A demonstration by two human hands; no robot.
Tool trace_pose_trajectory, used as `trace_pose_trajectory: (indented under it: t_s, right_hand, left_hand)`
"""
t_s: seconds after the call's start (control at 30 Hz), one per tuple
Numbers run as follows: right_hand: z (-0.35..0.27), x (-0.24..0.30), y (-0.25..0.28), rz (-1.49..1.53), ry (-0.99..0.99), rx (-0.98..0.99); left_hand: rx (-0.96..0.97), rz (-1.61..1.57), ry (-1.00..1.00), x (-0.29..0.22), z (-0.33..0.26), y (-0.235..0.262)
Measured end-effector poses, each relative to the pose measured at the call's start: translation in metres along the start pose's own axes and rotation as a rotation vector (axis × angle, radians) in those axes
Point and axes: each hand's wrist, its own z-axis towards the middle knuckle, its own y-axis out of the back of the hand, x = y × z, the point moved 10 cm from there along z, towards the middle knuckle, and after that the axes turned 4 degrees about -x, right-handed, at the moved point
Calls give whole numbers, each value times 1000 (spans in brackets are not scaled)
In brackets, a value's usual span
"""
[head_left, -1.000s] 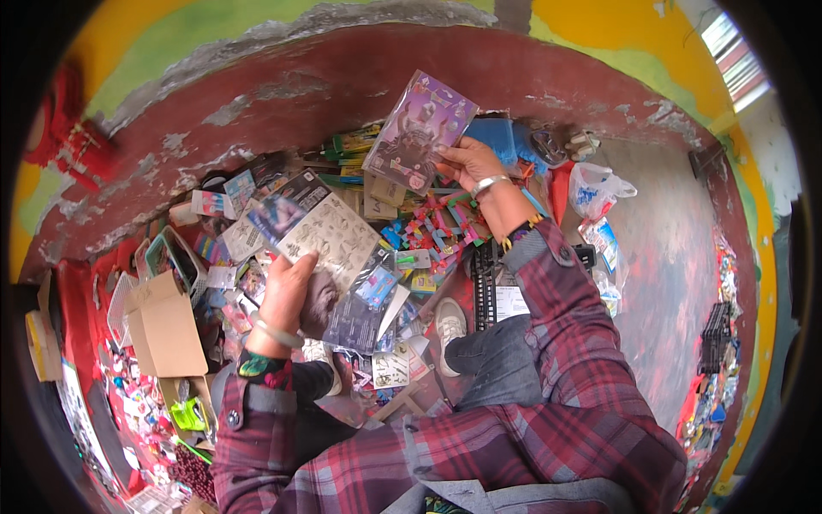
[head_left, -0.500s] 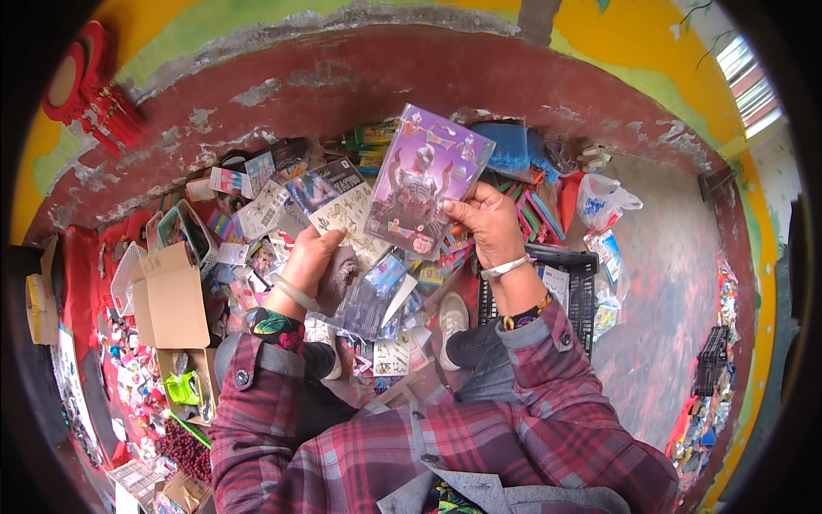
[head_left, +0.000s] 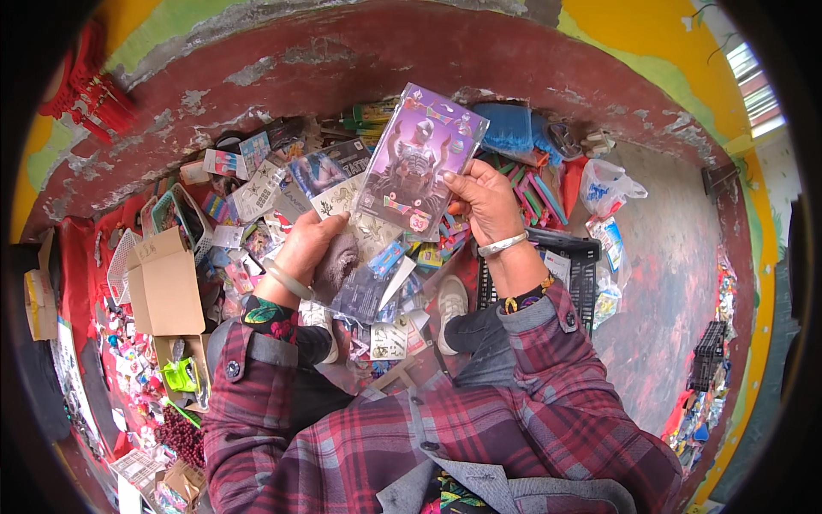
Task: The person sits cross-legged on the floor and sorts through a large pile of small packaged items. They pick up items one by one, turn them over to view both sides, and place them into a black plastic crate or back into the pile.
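My right hand [head_left: 488,201] pinches the lower right side of a flat purple booklet [head_left: 419,163] in a clear sleeve. Its front shows an armoured figure, and the booklet tilts above the pile. My left hand [head_left: 308,248] is closed, its thumb toward the booklet's lower left edge. From under its fingers hangs a bunched grey cloth [head_left: 336,257]. Beyond the left thumb lie a pale sheet with dark designs [head_left: 338,197] and a dark blue packet [head_left: 325,167]. The left fingertips are partly hidden.
An opened cardboard box [head_left: 167,287] and a white basket [head_left: 122,265] stand at left. A black crate [head_left: 586,291] is right of my legs, near a clear plastic bag [head_left: 610,186]. Small packaged goods [head_left: 390,283] surround my shoes. A peeling red-brown wall [head_left: 342,73] curves behind.
The booklet has shifted slightly up and left and stands a little steeper. More of the grey cloth shows beside my left hand. Both hands keep their grip.
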Motion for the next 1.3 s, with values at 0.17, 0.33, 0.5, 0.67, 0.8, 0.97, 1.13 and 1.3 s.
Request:
trace_pose_trajectory:
  t_s: [0.17, 0.33, 0.5, 0.67, 0.8, 0.97, 1.13, 1.3]
  right_hand:
    - [2, 3, -2, 21, 78, -41]
    - [3, 14, -5, 69, 264, 40]
    - [-22, 57, -37, -324, 670, 122]
    - [-56, 79, -62, -602, 991, 81]
    - [-69, 84, -71, -712, 1124, 63]
    - [-72, 80, -69, -701, 1103, 65]
    - [-69, 73, -66, -687, 1082, 105]
    - [-70, 80, -65, -605, 1057, 34]
  left_hand:
    - [1, 12, 1, 1, 1, 3]
    - [5, 6, -14, -8, -5, -1]
    - [10, -8, -35, -8, -4, 3]
    - [10, -95, -58, -8, -1, 5]
    - [47, -131, -108, -15, -4, 0]
    - [109, -174, -163, -30, -18, -14]
    - [97, -52, -141, -24, -14, -10]
    - [24, -58, -97, -18, -9, -1]
